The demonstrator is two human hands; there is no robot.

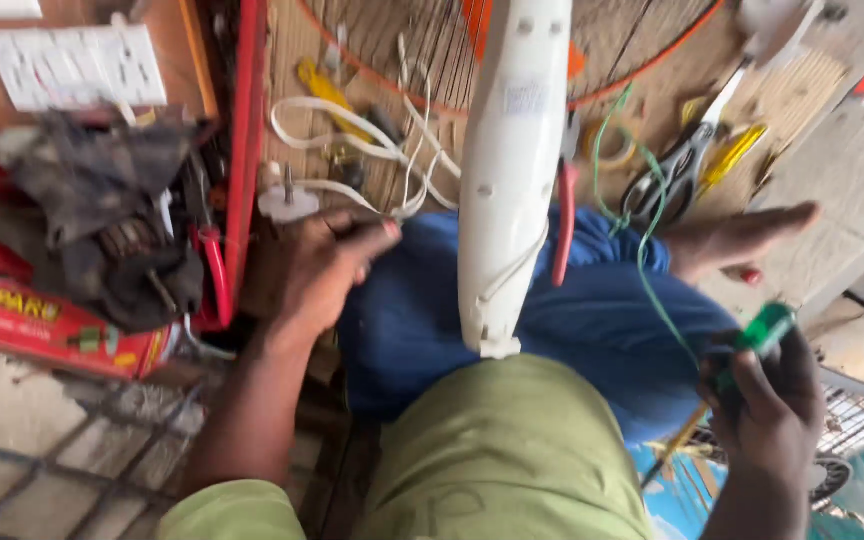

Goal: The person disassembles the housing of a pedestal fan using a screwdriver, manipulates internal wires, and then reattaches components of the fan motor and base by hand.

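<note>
The left hand reaches forward over the blue-clad knee with its fingers curled, thumb and forefinger pinched on a loop of white cable just where that cable bends back toward the workbench. Close beside the fingertips stands a small white plug with a metal pin sticking up. The right hand is low at the right edge, closed around a green tool handle, and a thin green wire runs from that fist up and over the lap to the wooden board beyond. Between the two hands a long white plastic casing lies lengthwise from the board down onto the lap, its lower end resting near the green shirt. A bare foot rests on the wooden board to the right of the casing. On the board near the foot lie a pair of scissors with grey handles and a yellow-handled screwdriver, just beside each other. A red-handled tool sits against the right side of the casing. To the left, a dark, dusty motor sits in a red crate, with a red cardboard box below it and a white power strip above. The picture is blurred, so finer details of the cable ends cannot be told.
</note>
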